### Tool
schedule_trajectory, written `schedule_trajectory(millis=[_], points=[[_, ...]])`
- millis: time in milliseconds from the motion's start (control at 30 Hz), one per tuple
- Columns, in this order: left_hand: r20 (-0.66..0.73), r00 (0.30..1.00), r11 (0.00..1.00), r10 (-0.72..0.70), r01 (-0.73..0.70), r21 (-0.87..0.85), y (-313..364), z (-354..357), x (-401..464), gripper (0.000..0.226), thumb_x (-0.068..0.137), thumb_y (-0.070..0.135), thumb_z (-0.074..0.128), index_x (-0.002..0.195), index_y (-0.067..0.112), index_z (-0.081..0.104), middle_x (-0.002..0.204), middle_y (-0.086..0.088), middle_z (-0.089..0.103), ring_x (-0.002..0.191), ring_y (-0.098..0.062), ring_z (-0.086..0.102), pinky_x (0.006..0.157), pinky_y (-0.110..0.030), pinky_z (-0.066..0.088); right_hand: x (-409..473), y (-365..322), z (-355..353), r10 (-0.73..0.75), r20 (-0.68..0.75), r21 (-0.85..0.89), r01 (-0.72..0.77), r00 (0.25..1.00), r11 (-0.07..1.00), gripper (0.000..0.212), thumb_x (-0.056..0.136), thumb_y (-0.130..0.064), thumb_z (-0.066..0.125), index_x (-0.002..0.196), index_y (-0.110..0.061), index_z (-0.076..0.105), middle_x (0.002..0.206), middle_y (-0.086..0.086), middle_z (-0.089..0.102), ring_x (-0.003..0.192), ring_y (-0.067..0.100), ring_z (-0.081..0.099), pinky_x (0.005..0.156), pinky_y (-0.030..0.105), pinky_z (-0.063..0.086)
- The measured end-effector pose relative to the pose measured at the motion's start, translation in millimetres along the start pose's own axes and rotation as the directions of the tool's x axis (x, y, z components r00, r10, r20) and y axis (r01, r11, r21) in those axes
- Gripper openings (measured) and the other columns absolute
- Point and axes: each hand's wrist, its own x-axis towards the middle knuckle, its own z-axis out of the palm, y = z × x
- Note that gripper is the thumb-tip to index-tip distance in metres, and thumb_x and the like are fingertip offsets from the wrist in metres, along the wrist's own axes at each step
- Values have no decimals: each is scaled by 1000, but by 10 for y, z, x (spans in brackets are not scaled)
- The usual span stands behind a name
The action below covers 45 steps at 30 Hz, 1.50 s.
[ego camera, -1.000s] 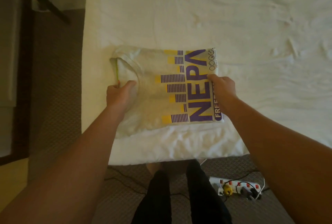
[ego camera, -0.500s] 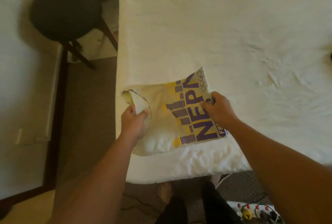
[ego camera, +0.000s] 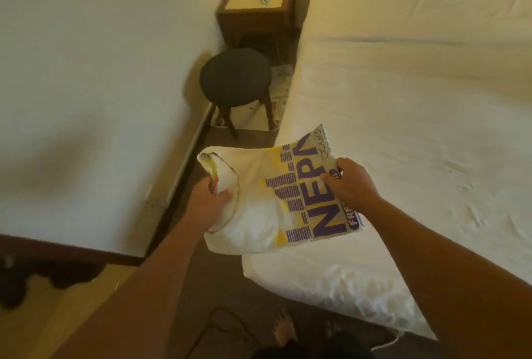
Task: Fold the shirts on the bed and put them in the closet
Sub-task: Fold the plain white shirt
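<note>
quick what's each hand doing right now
Left hand: grip closed on the folded shirt at its collar end.
Right hand: grip closed on the shirt's printed edge.

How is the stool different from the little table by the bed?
The stool has a round, dark top with nothing on it; the little table has a square, pale top with small things lying on it. The stool stands on thin, splayed legs; the table is a boxy wooden cabinet. Both stand on the floor between the wall and the bed.

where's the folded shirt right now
In the head view, the folded shirt is held up by both hands, left hand and right hand, over the bed's left edge.
</note>
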Motion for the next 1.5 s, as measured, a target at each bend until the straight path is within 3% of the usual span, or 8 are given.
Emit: schedule_trajectory(millis=[233, 400, 533, 700, 900, 1033, 1233, 1500], points=[[-305, 946, 986, -109, 63, -157, -244, -587, -600, 60, 93, 24, 72, 148, 14, 49, 133, -5, 59, 125, -32, 55, 97, -41, 45, 89, -815, 47, -283, 190, 6, 287, 940, 958, 28, 97, -46, 61, 110, -22, 54, 102, -7, 64, 75, 6, 62, 59, 20, 45], [-398, 894, 953, -203, 88, -290, -425, -833, -985, 44, 92, 16, 73, 134, 13, 61, 111, -1, 64, 111, -28, 61, 90, -38, 48, 13, -1280, 206, -386, 269, -14, 404, 882, 915, 33, 97, -46, 61, 116, -21, 54, 104, -7, 65, 80, 12, 65, 63, 22, 51], [-438, 851, 919, -290, 120, -375, -709, -1157, -1210, 44, 91, 18, 74, 133, 12, 62, 120, -7, 67, 111, -30, 63, 95, -41, 51, -101, -1623, 469, -462, 333, 11, 487, 822, 873, 32, 96, -46, 62, 116, -21, 56, 103, -8, 68, 83, 11, 69, 63, 21, 51], [-520, 790, 907, -324, 104, -408, -1188, -1598, -1417, 46, 92, 22, 74, 135, 12, 60, 129, -10, 63, 120, -33, 58, 107, -53, 46, -299, -2222, 942, -516, 430, 17, 564, 741, 825, 25, 99, -42, 58, 114, -23, 51, 96, -12, 60, 72, 1, 59, 58, 16, 42], [-611, 688, 886, -392, 105, -451, -1752, -2210, -1582, 54, 94, 22, 70, 144, 13, 53, 137, -8, 60, 127, -34, 54, 109, -57, 43, -521, -3048, 1838, -582, 514, 76, 643, 630, 762, 31, 98, -44, 60, 120, -22, 54, 104, -10, 68, 77, 4, 66, 62, 20, 52], [-647, 625, 871, -437, 114, -478, -2136, -2792, -1659, 43, 93, 12, 69, 135, 10, 60, 130, -11, 64, 121, -35, 58, 102, -51, 47, -723, -3683, 2431, -593, 560, 74, 678, 579, 731, 35, 97, -43, 61, 119, -16, 54, 108, -2, 69, 86, 19, 71, 74, 35, 61], [-661, 541, 826, -519, 119, -551, -2553, -3730, -1874, 40, 91, 12, 71, 131, 13, 63, 115, -4, 65, 107, -26, 59, 89, -38, 44, -1180, -4662, 3302, -631, 617, 71, 766, 470, 639, 33, 97, -43, 61, 116, -16, 54, 112, 2, 70, 83, 18, 70, 60, 22, 53], [-696, 353, 769, -625, 122, -628, -3103, -4638, -2085, 39, 93, 8, 68, 131, 12, 62, 99, 4, 62, 104, -26, 57, 88, -36, 41, -1606, -5788, 4290, -654, 695, 202, 792, 298, 576, 41, 94, -47, 65, 123, -20, 53, 118, -1, 69, 90, 17, 72, 76, 35, 62]])
